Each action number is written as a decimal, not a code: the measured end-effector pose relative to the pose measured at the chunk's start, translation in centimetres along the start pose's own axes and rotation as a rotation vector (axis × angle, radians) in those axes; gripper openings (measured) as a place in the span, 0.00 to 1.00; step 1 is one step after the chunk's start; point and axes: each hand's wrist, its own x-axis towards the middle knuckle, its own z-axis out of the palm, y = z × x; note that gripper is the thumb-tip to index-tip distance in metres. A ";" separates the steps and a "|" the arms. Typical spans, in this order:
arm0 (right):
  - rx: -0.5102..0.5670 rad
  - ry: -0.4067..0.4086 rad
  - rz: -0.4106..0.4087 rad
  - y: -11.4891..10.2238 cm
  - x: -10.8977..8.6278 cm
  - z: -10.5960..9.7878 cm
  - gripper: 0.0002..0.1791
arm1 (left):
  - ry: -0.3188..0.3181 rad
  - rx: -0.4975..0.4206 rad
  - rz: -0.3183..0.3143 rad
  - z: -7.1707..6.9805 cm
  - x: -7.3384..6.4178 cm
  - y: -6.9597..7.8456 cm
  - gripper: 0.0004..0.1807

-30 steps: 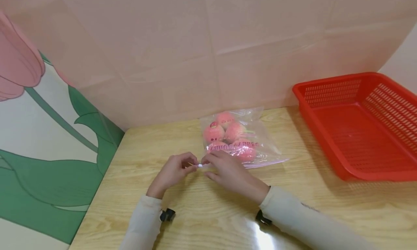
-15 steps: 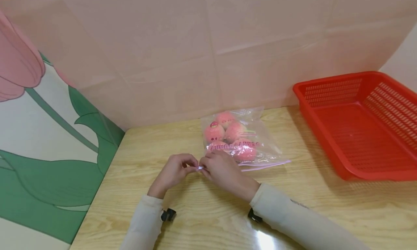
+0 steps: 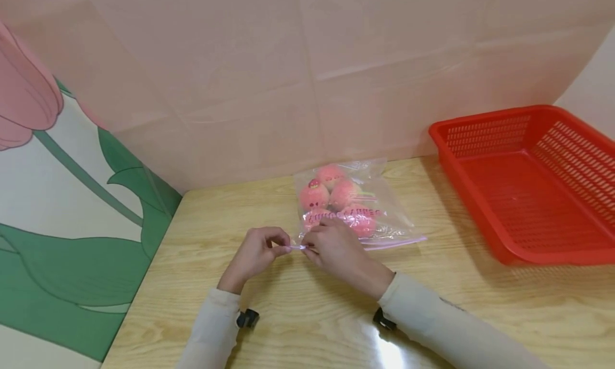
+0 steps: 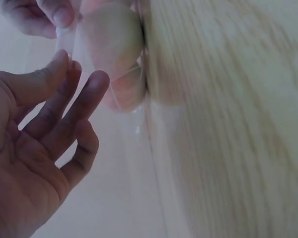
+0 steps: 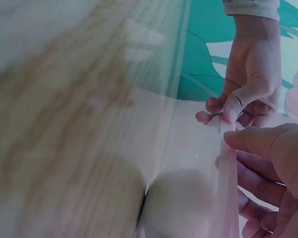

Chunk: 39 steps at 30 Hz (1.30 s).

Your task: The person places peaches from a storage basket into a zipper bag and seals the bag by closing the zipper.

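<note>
A clear zip bag (image 3: 391, 211) with pink print lies on the table, several pink-and-pale peaches (image 3: 346, 193) inside it. Its pinkish zip strip (image 3: 396, 244) runs along the near edge. My left hand (image 3: 254, 254) pinches the left end of that strip between thumb and index finger; in the left wrist view the left hand's (image 4: 35, 158) other fingers stand loosely bent. Just to the right, my right hand (image 3: 338, 251) pinches the strip too, covering part of the bag. The right wrist view shows the right thumb (image 5: 256, 140) pressed on the strip.
A red plastic basket (image 3: 480, 198) with slotted sides stands on the right of the wooden table (image 3: 307, 315). A pale pink cloth (image 3: 240, 91) hangs behind. At the left is a panel with a tulip pattern (image 3: 81, 262).
The right thumb, apart from the fingers at first, has closed on the strip near the left fingertips. Since then the right hand has shifted slightly right along it. The left hand stays put.
</note>
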 end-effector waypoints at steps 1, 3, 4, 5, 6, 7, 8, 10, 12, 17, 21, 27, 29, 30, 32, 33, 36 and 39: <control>0.008 0.004 -0.002 0.0 0.0 0.0 0.04 | -0.005 0.004 0.002 0.0 0.0 0.0 0.06; 0.030 0.009 -0.008 0.1 -0.1 0.0 0.04 | -0.015 0.006 0.011 -0.1 -0.1 0.1 0.05; 0.044 0.012 -0.011 0.2 -0.1 0.1 0.04 | -0.019 0.005 0.019 -0.1 -0.1 0.1 0.04; 0.057 0.016 -0.014 0.2 0.0 0.1 0.04 | -0.025 0.004 0.028 -0.1 -0.1 0.2 0.04; 0.072 0.019 -0.014 0.2 0.0 0.1 0.04 | -0.030 0.004 0.037 0.0 0.0 0.2 0.04; 0.089 0.020 -0.016 0.2 0.0 0.2 0.04 | -0.034 0.004 0.041 0.0 0.0 0.3 0.03; 0.098 0.021 -0.019 0.2 0.0 0.2 0.04 | -0.037 0.000 0.042 0.0 0.0 0.3 0.03; 0.113 0.021 -0.023 0.3 0.1 0.3 0.05 | -0.035 -0.005 0.038 0.1 0.2 0.5 0.04; 0.112 0.020 -0.025 0.3 0.2 0.3 0.06 | -0.028 -0.006 0.024 0.2 0.4 0.6 0.04; 0.109 0.008 -0.043 0.2 0.2 0.5 0.07 | -0.019 0.002 -0.007 0.4 0.1 0.5 0.03; 0.129 -0.022 -0.042 0.2 0.1 0.5 0.08 | -0.016 -0.013 -0.016 0.5 -0.1 0.4 0.03; 0.156 -0.058 -0.034 0.5 0.1 0.5 0.08 | -0.024 -0.071 -0.018 0.8 0.1 0.2 0.05; 0.176 -0.075 -0.025 0.6 0.2 0.5 0.08 | -0.027 -0.082 -0.009 0.8 0.3 0.1 0.06; 0.187 -0.086 -0.018 0.6 0.4 0.5 0.08 | -0.028 -0.082 -0.006 0.8 0.4 0.0 0.06; 0.211 -0.101 -0.001 0.8 0.5 0.4 0.07 | -0.031 -0.078 -0.007 0.8 0.6 0.0 0.06; 0.226 -0.110 0.007 0.9 0.5 0.4 0.07 | -0.033 -0.075 -0.014 0.8 0.6 0.1 0.06; 0.256 -0.124 0.008 1.1 0.4 0.4 0.07 | -0.039 -0.075 -0.042 0.9 0.7 0.1 0.06; 0.270 -0.121 -0.003 1.3 0.3 0.5 0.07 | -0.036 -0.082 -0.063 1.1 0.6 0.2 0.06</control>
